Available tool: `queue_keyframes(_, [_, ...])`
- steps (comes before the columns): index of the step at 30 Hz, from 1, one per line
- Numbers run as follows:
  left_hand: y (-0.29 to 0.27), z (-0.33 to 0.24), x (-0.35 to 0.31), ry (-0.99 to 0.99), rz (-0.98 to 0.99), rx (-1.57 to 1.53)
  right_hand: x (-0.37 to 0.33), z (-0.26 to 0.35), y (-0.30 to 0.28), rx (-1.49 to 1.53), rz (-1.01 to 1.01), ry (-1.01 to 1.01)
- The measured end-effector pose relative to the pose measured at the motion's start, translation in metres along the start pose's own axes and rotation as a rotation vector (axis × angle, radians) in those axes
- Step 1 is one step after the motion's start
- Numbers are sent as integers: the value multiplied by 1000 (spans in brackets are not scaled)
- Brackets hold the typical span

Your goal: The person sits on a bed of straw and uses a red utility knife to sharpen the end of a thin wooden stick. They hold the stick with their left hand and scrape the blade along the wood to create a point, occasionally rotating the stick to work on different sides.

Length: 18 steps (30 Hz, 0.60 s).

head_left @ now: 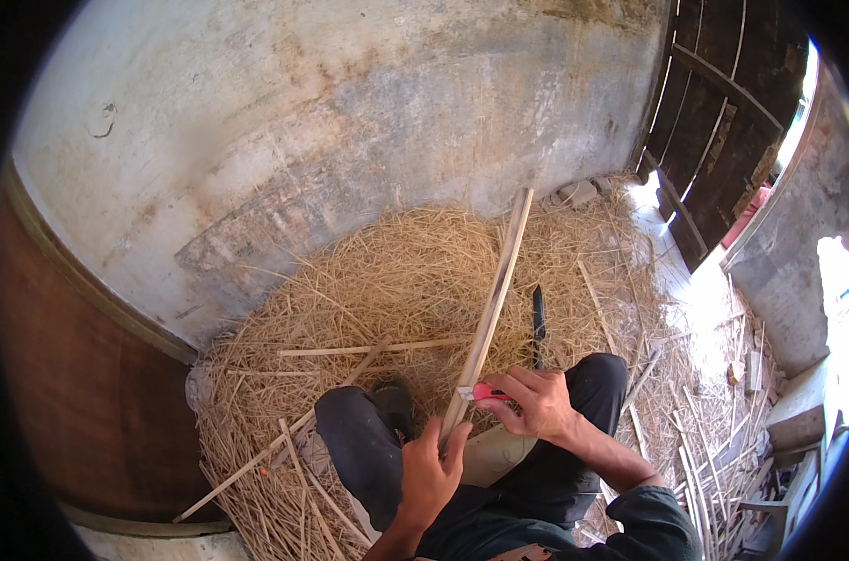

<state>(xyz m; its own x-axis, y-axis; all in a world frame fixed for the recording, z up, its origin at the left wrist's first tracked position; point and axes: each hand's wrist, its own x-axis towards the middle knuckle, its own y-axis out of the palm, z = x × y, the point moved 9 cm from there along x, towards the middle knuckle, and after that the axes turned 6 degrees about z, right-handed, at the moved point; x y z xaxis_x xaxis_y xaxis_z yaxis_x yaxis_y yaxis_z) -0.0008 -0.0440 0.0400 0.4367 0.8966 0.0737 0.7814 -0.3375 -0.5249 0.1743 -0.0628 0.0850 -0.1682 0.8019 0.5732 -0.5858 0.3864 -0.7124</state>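
My left hand (431, 477) is wrapped round the lower end of a long pale wooden strip (496, 309), which slants up and away to the right over my crossed legs. The strip has a darker band along its face. In my right hand (539, 407) is a red utility knife (488, 392), its short blade against the strip just above my left hand. Beyond my right knee a narrow black object (538, 318), perhaps a blade or sheath, lies on the straw; its lower part is hard to make out.
Loose straw (415, 257) covers the floor, with thin wooden sticks (378, 349) scattered over it. A stained plaster wall (350, 122) rises ahead. At the right a dark plank door (714, 122) stands ajar, sunlight beside it. A brown panel (79, 365) fills the left side.
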Motion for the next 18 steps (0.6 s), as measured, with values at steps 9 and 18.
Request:
queue_keyframes(9, [-2,6,-16,-42,31,-13,7,-26,-13,-54,-33,44])
queue_keyframes(18, [-4,16,-42,-109,82,-2,30,-106,-45,-6,-140,246])
